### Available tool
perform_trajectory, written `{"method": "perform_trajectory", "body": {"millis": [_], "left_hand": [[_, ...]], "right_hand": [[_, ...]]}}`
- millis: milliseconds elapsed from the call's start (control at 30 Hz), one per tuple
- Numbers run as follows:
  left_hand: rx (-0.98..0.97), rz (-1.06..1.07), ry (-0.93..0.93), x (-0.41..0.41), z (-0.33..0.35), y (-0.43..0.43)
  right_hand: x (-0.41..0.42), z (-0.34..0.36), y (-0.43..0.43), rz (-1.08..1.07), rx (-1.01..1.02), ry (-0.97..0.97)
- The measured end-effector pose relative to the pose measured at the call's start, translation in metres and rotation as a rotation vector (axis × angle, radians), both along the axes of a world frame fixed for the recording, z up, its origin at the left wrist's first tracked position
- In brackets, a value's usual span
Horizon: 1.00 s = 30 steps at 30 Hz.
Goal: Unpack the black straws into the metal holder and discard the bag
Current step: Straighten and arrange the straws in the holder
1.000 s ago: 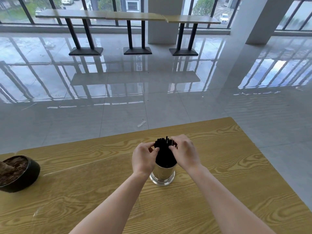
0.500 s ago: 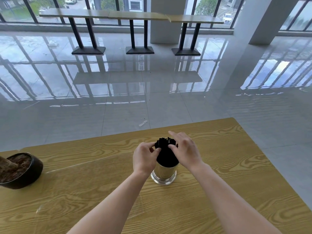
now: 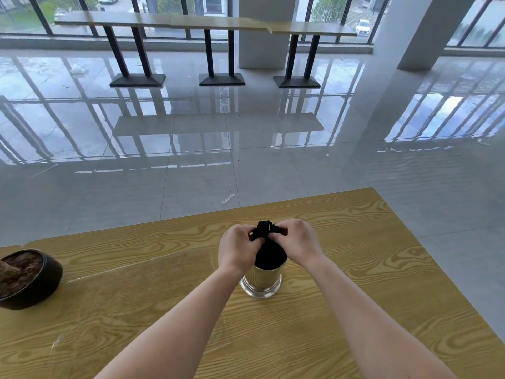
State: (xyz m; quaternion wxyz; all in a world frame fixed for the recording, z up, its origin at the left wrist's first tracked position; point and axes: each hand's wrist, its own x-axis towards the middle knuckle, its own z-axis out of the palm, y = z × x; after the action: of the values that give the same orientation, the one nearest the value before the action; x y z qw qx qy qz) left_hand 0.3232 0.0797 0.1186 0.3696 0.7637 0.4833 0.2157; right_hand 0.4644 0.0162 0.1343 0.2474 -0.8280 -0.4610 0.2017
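A shiny metal holder [image 3: 261,281] stands upright on the wooden table [image 3: 355,269], a little right of its middle. A thick bundle of black straws [image 3: 269,255] rises out of it. My left hand [image 3: 237,248] pinches the straws near their tops from the left. My right hand [image 3: 299,242] closes on them from the right, its fingers curled over the ends. Only a few straw tips show between my fingers. A clear plastic bag [image 3: 164,318] lies flat on the table under my left forearm, hard to make out.
A dark round pot [image 3: 30,280] with a brown plant stump sits at the table's left edge. Beyond the table's far edge is a glossy tiled floor, with three high tables [image 3: 205,26] along the windows and a white pillar [image 3: 420,31].
My right hand's fingers, spread over the straw tops half a second ago, have closed onto the bundle. My left hand stays pinched on it. The view has shifted slightly.
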Motion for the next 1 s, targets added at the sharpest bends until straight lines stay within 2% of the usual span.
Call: {"method": "perform_trajectory", "body": {"millis": [333,567,833,1000], "left_hand": [[-0.039,-0.056,0.012,0.001,0.013,0.005],[-0.109,0.015,-0.088,-0.014,0.011,-0.004],[-0.071,0.099,-0.042,-0.023,0.002,-0.014],[0.027,0.120,-0.067,-0.013,0.007,-0.008]], "right_hand": [[-0.002,0.007,0.010,-0.002,-0.044,0.032],[0.004,0.010,-0.009,-0.028,0.006,0.120],[0.010,0.000,-0.015,-0.053,0.053,0.085],[0.006,0.000,-0.005,-0.089,0.113,0.054]]}}
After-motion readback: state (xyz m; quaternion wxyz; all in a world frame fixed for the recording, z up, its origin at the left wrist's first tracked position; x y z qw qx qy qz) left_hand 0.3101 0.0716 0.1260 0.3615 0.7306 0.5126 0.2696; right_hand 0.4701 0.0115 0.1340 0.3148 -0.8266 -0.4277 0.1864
